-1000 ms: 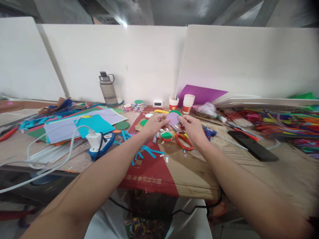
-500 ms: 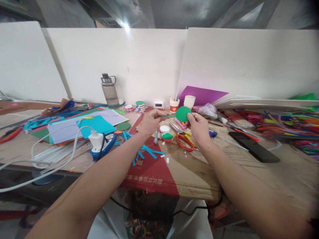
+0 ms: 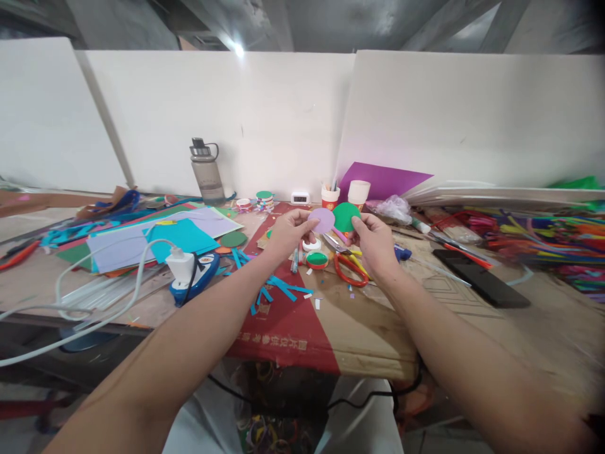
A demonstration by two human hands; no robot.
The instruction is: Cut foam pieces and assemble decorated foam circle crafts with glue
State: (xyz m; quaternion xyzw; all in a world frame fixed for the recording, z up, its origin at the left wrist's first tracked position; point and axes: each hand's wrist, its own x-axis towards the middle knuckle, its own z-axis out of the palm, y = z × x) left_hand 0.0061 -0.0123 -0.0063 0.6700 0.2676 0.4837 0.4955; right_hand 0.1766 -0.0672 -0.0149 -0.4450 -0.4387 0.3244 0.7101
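Observation:
My left hand pinches a small lilac paper disc by its left edge. My right hand pinches a green paper disc by its right edge. The two discs are held side by side above the desk, the lilac one slightly overlapping the green one. Below them lie red-handled scissors, a round white lid and a round green-filled lid.
A cardboard sheet covers the desk middle. Coloured paper sheets and a hot-glue gun with white cable lie left. A water bottle, paper cups, a black phone and piles of coloured sticks stand further off.
One second ago the lilac disc lay stacked over the green one between both hands. They were pulled apart, and now each hand holds one disc, side by side and slightly higher.

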